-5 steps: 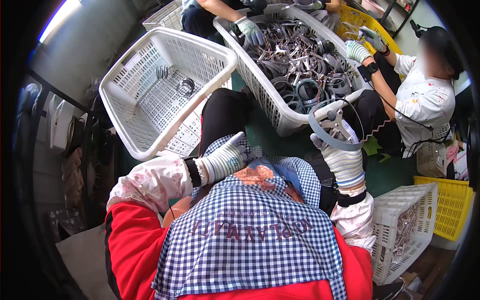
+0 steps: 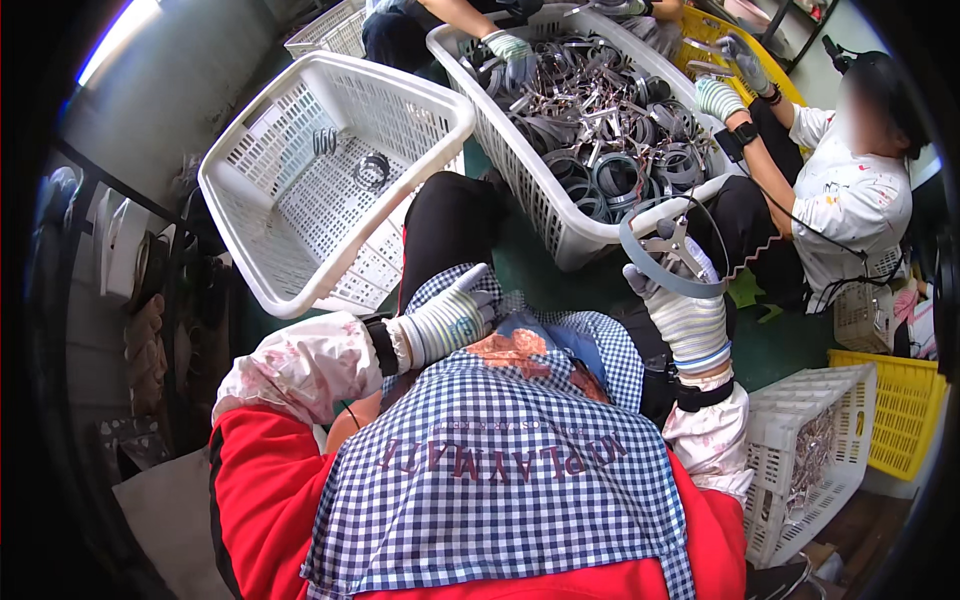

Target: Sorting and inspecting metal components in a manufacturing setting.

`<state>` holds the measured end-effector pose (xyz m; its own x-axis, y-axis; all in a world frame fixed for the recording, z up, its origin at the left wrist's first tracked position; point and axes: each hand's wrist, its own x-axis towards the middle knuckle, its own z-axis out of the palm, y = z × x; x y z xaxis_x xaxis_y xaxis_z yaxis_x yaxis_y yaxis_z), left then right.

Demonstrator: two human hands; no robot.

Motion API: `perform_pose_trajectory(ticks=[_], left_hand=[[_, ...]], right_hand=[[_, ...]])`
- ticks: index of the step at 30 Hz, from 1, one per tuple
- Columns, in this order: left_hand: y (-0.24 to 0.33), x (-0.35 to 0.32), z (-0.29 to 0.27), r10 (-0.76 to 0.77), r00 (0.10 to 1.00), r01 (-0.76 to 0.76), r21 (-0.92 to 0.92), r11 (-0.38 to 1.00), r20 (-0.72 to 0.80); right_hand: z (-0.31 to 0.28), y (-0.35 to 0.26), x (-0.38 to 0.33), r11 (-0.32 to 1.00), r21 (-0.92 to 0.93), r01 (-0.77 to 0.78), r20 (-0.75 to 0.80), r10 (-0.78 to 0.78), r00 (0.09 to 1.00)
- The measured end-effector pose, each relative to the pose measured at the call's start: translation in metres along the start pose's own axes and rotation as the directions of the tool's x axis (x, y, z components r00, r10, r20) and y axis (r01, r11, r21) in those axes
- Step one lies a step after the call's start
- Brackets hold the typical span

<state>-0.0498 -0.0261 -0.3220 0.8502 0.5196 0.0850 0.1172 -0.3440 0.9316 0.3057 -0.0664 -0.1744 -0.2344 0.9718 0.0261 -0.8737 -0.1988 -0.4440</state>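
In my right hand (image 2: pixel 685 315), closed and wearing a striped glove, is a grey ring-shaped part (image 2: pixel 650 262) with a three-armed metal bracket across it and thin wires attached. It is raised by the near right corner of the large white crate (image 2: pixel 590 238). My left hand (image 2: pixel 450 318), also gloved, rests on the checked apron (image 2: pixel 500 480) over my lap. One digit stretches out and nothing shows in that hand; its other fingers are partly hidden. The large crate is heaped with similar rings, metal brackets and wires (image 2: pixel 600 120).
A white basket (image 2: pixel 290 290) at the left holds a few dark rings (image 2: pixel 372 172). On the right sits a co-worker (image 2: pixel 850 200) with gloved hands over the crate's edge. Another person's gloved hand (image 2: pixel 510 55) reaches into it. White (image 2: pixel 770 480) and yellow crates (image 2: pixel 905 430) stand lower right.
At the back, the other person's gloved hand has moved slightly right and lower among the parts. The right-hand co-worker's hands have shifted. My own hands stay almost where they were.
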Motion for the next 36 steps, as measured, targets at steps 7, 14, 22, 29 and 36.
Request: perform_pose_trajectory(ticks=[7,14,22,29,36], left_hand=[[-0.013,-0.005,0.007,0.024,1.0,-0.026,0.472,0.881,0.011],[0.081,0.009,-0.003,-0.201,0.962,-0.129,0.957,0.261,0.184],[0.125,-0.004,-0.009,-0.338,0.939,0.245,0.553,0.796,0.07],[0.177,0.037,-0.11,0.127,0.984,0.11,0.988,0.105,-0.123],[0.198,0.092,-0.175,0.434,0.859,0.326,0.944,-0.057,-0.27]], right_hand=[[0.0,0.0,0.002,0.99,0.104,-0.092,0.073,0.084,0.994],[0.003,0.001,0.0,0.999,0.007,-0.041,0.014,0.041,0.999],[-0.013,0.001,0.008,0.978,-0.208,0.026,0.017,-0.023,1.0],[0.007,-0.009,0.016,0.998,0.057,-0.034,-0.142,0.042,0.989],[0.024,-0.047,0.032,0.962,-0.261,0.083,-0.243,-0.148,0.959]])
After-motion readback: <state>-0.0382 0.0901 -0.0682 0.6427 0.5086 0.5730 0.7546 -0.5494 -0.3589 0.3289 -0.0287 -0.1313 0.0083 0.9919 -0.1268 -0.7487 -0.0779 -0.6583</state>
